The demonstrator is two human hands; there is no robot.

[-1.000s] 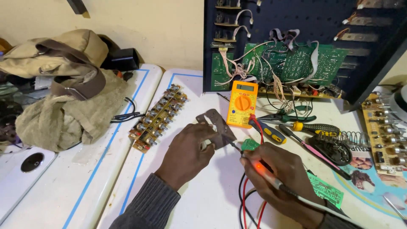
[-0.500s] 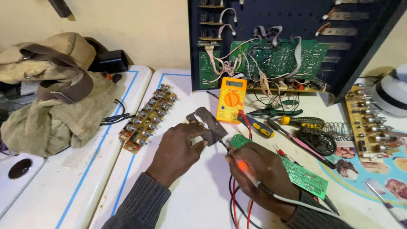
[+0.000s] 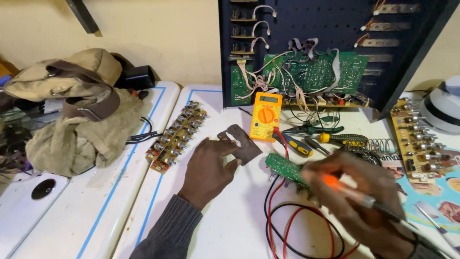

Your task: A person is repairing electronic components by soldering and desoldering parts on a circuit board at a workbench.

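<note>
My left hand (image 3: 207,169): palm down on the white work surface (image 3: 230,225), fingers loosely spread, fingertips on the edge of a small grey metal plate (image 3: 241,143).
My right hand (image 3: 366,201): blurred, closed around a pen-like tool with an orange glowing part (image 3: 335,184); it also seems to be holding one end of a narrow green circuit board (image 3: 286,169).
Green circuit board: lies tilted between my two hands, just right of the metal plate.
Red and black leads (image 3: 282,225): loop on the surface below the board, under my right hand.
Yellow multimeter (image 3: 265,116): stands just beyond the plate, leaning against the dark blue chassis (image 3: 316,29).
Chassis: upright at the back, with green boards and bundled wires (image 3: 306,72) inside.
Hand tools (image 3: 321,136): pliers and screwdrivers lie right of the multimeter.
Strip of knobs (image 3: 177,135): a long board of potentiometers lies left of my left hand, well apart from it.
Second knob board (image 3: 419,139): at the far right edge.
Cloth and bag (image 3: 72,110): heaped at the far left.
</note>
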